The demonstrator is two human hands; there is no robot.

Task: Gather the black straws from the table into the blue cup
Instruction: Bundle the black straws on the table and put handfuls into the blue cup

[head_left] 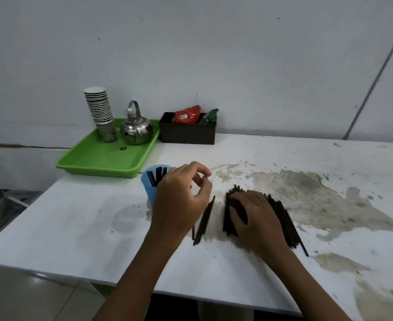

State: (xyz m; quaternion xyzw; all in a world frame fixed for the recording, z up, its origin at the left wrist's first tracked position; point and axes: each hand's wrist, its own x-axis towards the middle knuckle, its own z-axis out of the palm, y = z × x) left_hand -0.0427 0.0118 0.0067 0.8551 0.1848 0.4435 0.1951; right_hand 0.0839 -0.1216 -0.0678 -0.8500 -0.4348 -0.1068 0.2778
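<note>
looks to me like a break/tea corner: stained white table [283, 158] w/ steel kettle [136, 129], paper cup stack [99, 107], snack box [187, 133].

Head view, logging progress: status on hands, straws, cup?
Left hand open, empty, beside blue plastic cup. Right hand pressing on pile of thin black straws. Some already in cup. Path clear.

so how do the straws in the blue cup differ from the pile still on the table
The straws in the blue cup stand nearly upright, leaning on the wall; the pile on the table lies flat. The cup holds only a few, the pile many more. The right hand rests on the pile, while the left hand hovers beside the cup straws without touching them. Both sets are thin and black.
</note>
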